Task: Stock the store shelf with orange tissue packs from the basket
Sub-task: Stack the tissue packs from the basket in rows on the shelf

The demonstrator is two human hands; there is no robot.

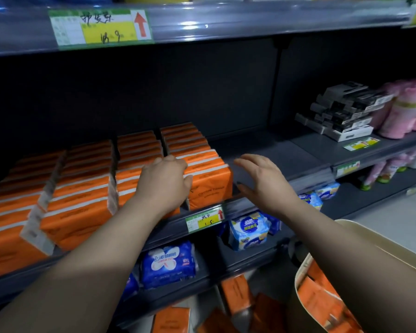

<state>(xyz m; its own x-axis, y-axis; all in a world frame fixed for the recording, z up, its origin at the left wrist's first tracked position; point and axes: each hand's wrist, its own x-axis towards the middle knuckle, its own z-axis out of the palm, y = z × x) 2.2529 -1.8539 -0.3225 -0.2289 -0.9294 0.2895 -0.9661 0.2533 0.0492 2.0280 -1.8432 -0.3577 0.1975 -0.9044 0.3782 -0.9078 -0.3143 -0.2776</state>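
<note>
Our left hand (165, 186) presses palm-down on the rightmost row of orange tissue packs (209, 181), fingers loosely bent; our right hand (265, 181) hovers beside them, spread, holding nothing.

left hand (165, 183) reaches forward palm-down with fingers bent, right hand (264, 181) beside it, loose with fingers spread.

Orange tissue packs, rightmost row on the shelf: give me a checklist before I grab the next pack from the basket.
1. Is the right hand free: ok, open, holding nothing.
2. Is the left hand steadying the rightmost row: ok, it rests on top.
3. Bare shelf beside that row: ok, room to its right.
4. Are orange packs in the basket: ok, several show.
5. Room behind the row: cannot tell, too dark.
</note>
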